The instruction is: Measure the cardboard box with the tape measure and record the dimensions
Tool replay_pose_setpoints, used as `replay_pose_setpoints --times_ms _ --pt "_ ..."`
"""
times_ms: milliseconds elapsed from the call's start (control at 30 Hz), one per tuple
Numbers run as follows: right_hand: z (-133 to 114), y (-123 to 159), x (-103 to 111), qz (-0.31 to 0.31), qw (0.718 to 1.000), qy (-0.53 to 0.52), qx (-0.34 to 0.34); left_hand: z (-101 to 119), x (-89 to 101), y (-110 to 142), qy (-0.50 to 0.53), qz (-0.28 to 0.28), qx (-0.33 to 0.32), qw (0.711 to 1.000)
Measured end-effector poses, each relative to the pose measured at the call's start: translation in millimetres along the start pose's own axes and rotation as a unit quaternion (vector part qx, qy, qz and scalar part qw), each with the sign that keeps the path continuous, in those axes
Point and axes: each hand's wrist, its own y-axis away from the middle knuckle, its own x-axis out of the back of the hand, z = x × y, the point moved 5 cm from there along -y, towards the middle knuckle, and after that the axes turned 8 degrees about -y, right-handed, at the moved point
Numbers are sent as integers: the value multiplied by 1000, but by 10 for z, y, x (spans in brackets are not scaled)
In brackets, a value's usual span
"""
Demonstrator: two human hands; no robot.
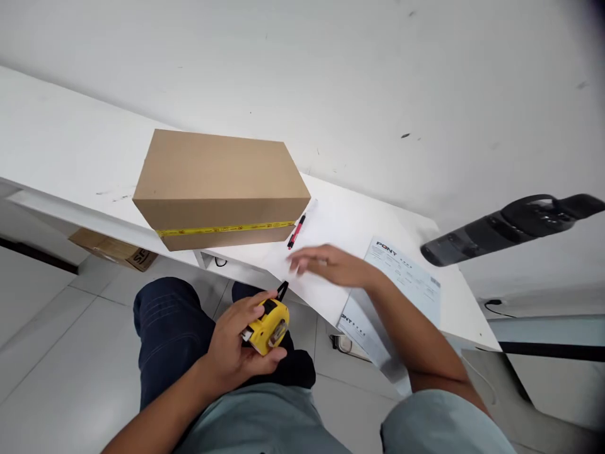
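Observation:
My left hand [236, 343] is closed around a yellow tape measure [268, 326], held over my lap below the table edge. A closed brown cardboard box [217, 183] stands on the white table [57, 151], with a strip of yellow tape [227, 228] running along its front face. My right hand [331, 263] hovers flat over the table to the right of the box, fingers stretched out and slightly blurred, holding nothing. A red and black pen [296, 232] lies just beyond its fingertips, by the box's right corner.
A printed form [401, 271] lies under my right forearm and hangs over the table's front edge. A black device [510, 227] juts in from the right. Another cardboard box [113, 249] sits under the table. A white wall rises behind.

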Motion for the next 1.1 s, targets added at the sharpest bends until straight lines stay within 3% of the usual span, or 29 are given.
replay_pose_setpoints --times_ms 33,67,100,133,167,267,367,433,567,800,900,1000,1100 --pt "129 -63 276 110 984 137 -37 -53 -53 30 11 -13 19 1000" --pt "240 -131 507 194 941 265 -79 -103 -111 40 11 -34 29 999" --pt "342 -218 671 232 892 369 -119 -149 -175 23 -1 -62 29 998" --pt "438 -332 766 228 855 443 -142 -194 -242 -20 -22 -91 25 995" --pt "521 -455 813 205 837 488 -142 -242 -308 -88 -44 -118 24 992" --pt "654 -711 821 151 833 526 -78 -405 -487 -385 -66 -179 67 979" --pt "712 -691 817 163 836 523 -40 -536 -627 -641 -49 -228 135 963" --pt "761 -588 842 195 833 516 -35 -605 -679 -719 -45 -231 192 953" --pt "862 -456 976 294 825 481 -42 -599 -753 -709 -31 -174 281 943" --pt "806 -534 1057 368 845 387 3 -319 -1016 -607 33 -170 353 919" --pt "728 -452 909 419 894 146 68 -304 -1046 -607 37 -164 360 918" --pt "716 -429 651 368 916 -122 103 -327 -1054 -604 33 -169 358 918" --pt "702 -441 468 318 930 -174 67 -332 -1052 -604 23 -178 355 917"
